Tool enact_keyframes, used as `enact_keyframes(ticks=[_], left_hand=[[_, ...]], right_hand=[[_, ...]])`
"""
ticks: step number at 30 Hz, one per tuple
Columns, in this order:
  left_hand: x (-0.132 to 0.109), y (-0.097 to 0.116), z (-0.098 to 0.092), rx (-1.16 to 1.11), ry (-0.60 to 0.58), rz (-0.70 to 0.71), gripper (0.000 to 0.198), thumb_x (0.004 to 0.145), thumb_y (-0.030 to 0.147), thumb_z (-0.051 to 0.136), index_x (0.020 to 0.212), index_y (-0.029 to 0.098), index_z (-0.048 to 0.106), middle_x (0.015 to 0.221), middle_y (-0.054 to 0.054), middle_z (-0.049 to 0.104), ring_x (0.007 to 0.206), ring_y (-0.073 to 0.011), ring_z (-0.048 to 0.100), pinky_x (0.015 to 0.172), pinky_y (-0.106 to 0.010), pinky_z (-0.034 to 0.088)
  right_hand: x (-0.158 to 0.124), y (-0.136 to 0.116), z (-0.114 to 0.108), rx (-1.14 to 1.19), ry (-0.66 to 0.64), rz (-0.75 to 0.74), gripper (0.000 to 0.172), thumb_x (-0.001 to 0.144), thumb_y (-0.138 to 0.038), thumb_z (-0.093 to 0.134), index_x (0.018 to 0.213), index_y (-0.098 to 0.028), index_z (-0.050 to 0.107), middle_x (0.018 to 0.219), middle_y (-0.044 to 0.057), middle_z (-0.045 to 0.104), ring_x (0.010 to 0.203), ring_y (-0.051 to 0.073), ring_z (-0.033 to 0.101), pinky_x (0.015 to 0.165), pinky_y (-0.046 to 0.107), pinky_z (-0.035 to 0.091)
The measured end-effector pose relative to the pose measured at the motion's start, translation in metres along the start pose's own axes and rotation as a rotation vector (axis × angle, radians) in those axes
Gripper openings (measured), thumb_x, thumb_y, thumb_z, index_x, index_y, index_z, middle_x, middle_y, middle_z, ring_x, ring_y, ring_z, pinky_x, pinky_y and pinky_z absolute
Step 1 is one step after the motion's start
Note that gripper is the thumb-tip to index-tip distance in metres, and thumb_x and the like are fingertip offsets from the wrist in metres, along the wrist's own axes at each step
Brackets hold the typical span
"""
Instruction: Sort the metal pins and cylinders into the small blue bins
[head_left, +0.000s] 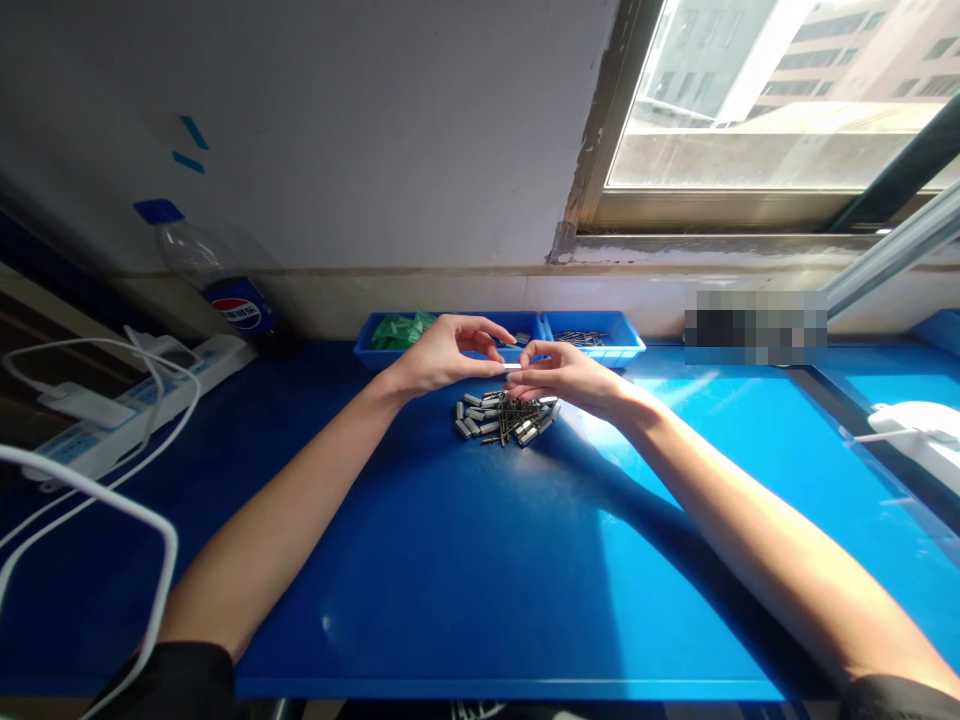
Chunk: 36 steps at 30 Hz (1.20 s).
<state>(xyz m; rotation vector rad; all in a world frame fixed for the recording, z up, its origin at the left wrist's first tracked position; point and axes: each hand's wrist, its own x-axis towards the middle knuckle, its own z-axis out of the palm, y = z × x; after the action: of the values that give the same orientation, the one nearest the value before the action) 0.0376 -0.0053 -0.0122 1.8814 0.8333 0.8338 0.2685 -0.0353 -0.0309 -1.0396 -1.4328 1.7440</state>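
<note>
My left hand [451, 352] and my right hand [568, 374] meet above the blue table, fingertips almost touching. Between them is a small silvery metal cylinder [512, 367], pinched at its left end by my left thumb and fingers and at its right end by my right ones. Part of it is hidden by the fingertips. Right below the hands lies a pile of similar short metal cylinders [472, 414] mixed with thin metal pins or screws [491, 439]; my right hand covers part of the pile.
Behind the hands stand a blue bin with a green plastic bag [401, 330] and a blue bin [628, 338] with thin metal pins. A cola bottle [238, 303], a power strip [202, 360] and white cables [169, 550] are at left. A white device [926, 430] sits at far right.
</note>
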Motion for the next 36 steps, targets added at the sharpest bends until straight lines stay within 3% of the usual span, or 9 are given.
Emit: enact_keyframes(ticks=[9,13,17,20,24,31,36], left_hand=[[0.001,-0.003,0.007,0.038,-0.003,0.024,0.036,0.069,0.025,0.084,0.102,0.012,0.076,0.079,-0.003,0.071,0.077,-0.0145,0.068,0.078,-0.026,0.056],[0.000,0.000,0.002,0.210,0.003,0.016,0.021,0.074,0.027,0.078,0.090,0.013,0.075,0.087,-0.006,0.075,0.081,-0.0173,0.070,0.077,-0.026,0.056],[-0.005,0.001,-0.012,0.583,-0.182,-0.094,0.017,0.076,0.028,0.075,0.089,0.017,0.078,0.090,-0.007,0.077,0.081,-0.0198,0.071,0.072,-0.026,0.053],[-0.009,0.000,-0.017,0.775,-0.343,-0.185,0.024,0.073,0.026,0.076,0.096,0.019,0.080,0.093,-0.006,0.077,0.082,-0.0206,0.070,0.067,-0.024,0.048],[-0.010,-0.001,-0.012,0.828,-0.407,-0.282,0.031,0.070,0.020,0.073,0.101,0.021,0.076,0.093,-0.004,0.076,0.076,-0.0188,0.068,0.058,-0.023,0.043],[-0.010,-0.003,-0.002,0.854,-0.336,-0.331,0.037,0.060,0.010,0.068,0.096,0.021,0.072,0.085,-0.003,0.073,0.067,-0.0176,0.064,0.052,-0.024,0.038],[-0.009,0.000,-0.006,0.813,-0.170,-0.249,0.031,0.061,0.011,0.069,0.091,0.019,0.074,0.079,-0.003,0.073,0.066,-0.0181,0.065,0.055,-0.024,0.042]], right_hand=[[0.006,0.007,-0.004,0.096,0.029,-0.018,0.041,0.073,-0.039,0.094,0.096,-0.019,0.067,0.089,0.007,0.080,0.076,0.014,0.077,0.075,0.021,0.063],[0.008,0.009,-0.001,0.028,0.159,-0.099,0.037,0.072,-0.039,0.094,0.090,-0.018,0.069,0.080,0.005,0.078,0.070,0.013,0.074,0.071,0.022,0.062],[0.012,0.011,-0.007,0.051,0.348,-0.240,0.037,0.074,-0.036,0.092,0.101,-0.020,0.071,0.092,0.006,0.080,0.086,0.019,0.078,0.085,0.030,0.063],[0.014,0.012,-0.014,0.056,0.375,-0.260,0.041,0.077,-0.030,0.089,0.113,-0.022,0.071,0.106,0.007,0.080,0.096,0.020,0.078,0.094,0.035,0.062],[0.014,0.011,-0.016,0.014,0.360,-0.234,0.037,0.080,-0.027,0.085,0.113,-0.021,0.071,0.106,0.009,0.080,0.094,0.021,0.079,0.090,0.035,0.063],[0.011,0.006,-0.009,0.002,0.342,-0.183,0.028,0.082,-0.025,0.081,0.107,-0.019,0.071,0.099,0.008,0.081,0.086,0.018,0.078,0.079,0.028,0.062],[0.010,0.004,-0.009,-0.033,0.338,-0.160,0.025,0.083,-0.023,0.079,0.106,-0.019,0.071,0.098,0.008,0.081,0.081,0.016,0.076,0.073,0.025,0.060]])
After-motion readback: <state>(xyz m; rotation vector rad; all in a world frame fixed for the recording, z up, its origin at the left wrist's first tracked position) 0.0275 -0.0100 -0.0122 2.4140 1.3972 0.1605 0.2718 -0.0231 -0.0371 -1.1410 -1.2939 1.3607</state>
